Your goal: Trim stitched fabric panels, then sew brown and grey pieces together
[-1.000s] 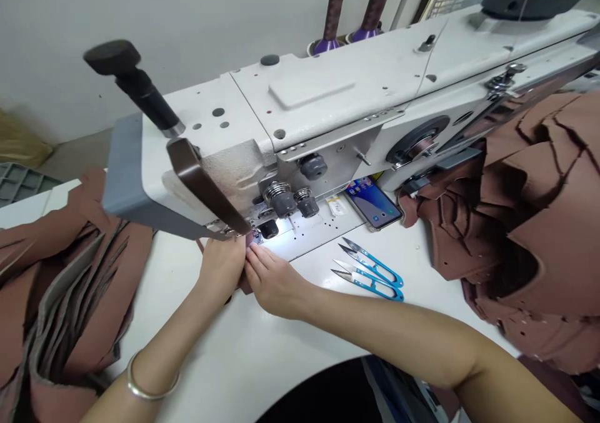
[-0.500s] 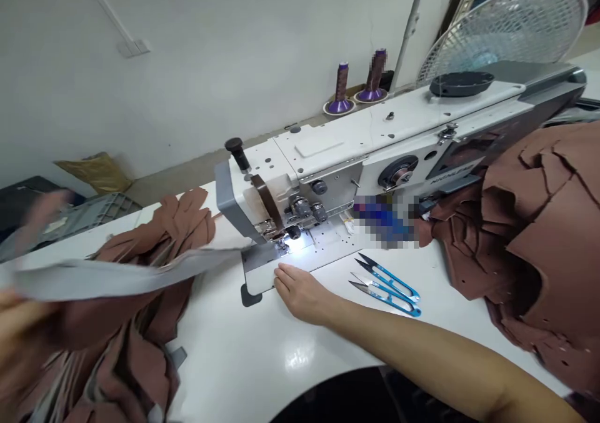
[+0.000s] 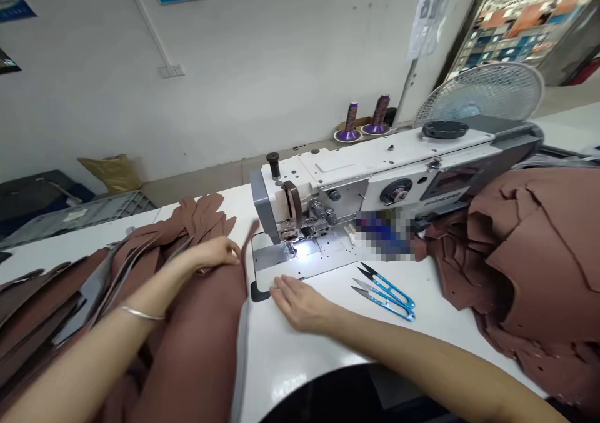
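My left hand (image 3: 218, 252), with a thin bangle on its wrist, pinches the upper edge of a large brown leather-like panel (image 3: 201, 342) with a grey underside. The panel hangs over the pile left of the sewing machine (image 3: 323, 185), and a narrow strip of it curls up by the machine bed. My right hand (image 3: 300, 303) rests on the front edge of the bed plate (image 3: 269, 278), fingers stretched out, holding nothing. Near the lit needle area, no piece lies under the presser foot (image 3: 291, 248).
Blue-handled thread snips (image 3: 389, 292) lie right of my right hand. A heap of brown pieces (image 3: 548, 254) covers the table's right side; more pieces (image 3: 65, 310) are stacked at left. Behind stand purple-based thread cones (image 3: 349, 126) and a fan (image 3: 482, 95).
My left hand has come from the far left toward the machine, bringing the panel, whose brown face now shows. My right hand stays at the bed plate. The camera view has shifted.
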### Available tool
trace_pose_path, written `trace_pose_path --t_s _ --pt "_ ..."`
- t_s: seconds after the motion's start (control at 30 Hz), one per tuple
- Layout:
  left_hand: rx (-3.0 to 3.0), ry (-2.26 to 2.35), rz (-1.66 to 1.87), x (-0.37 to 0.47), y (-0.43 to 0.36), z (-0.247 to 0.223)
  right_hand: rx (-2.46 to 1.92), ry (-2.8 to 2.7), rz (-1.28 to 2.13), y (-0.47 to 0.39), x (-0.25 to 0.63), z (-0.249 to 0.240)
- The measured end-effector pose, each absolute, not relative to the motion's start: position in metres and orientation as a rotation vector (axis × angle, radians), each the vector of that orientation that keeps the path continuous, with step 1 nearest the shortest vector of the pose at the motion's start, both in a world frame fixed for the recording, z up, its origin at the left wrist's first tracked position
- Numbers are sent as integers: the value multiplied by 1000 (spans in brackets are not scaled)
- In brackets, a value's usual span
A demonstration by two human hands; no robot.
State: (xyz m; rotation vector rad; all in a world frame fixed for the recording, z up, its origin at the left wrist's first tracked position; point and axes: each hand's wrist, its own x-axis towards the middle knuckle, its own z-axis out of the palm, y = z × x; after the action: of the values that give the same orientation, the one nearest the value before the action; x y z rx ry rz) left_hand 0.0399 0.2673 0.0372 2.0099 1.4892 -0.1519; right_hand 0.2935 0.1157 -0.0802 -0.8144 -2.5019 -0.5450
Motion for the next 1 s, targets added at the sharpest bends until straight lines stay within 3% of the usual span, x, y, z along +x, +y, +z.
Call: trace_pose_path --t_s 0.17,0.37,0.53,0.83,1.0 --pt "2065 1361 -138 63 271 -17 -541 -2582 -567 79 265 -68" --pt "2149 1346 -94 49 272 -26 -494 -2583 -564 70 234 -58" --pt "2279 1329 -87 53 273 -34 -618 -2661 -677 125 211 -54" --pt "2663 1633 161 60 223 -5 -643 -2792 -764 183 221 -54" --pt "2643 2022 367 -7 204 17 -628 -2531 -652 188 233 -81"
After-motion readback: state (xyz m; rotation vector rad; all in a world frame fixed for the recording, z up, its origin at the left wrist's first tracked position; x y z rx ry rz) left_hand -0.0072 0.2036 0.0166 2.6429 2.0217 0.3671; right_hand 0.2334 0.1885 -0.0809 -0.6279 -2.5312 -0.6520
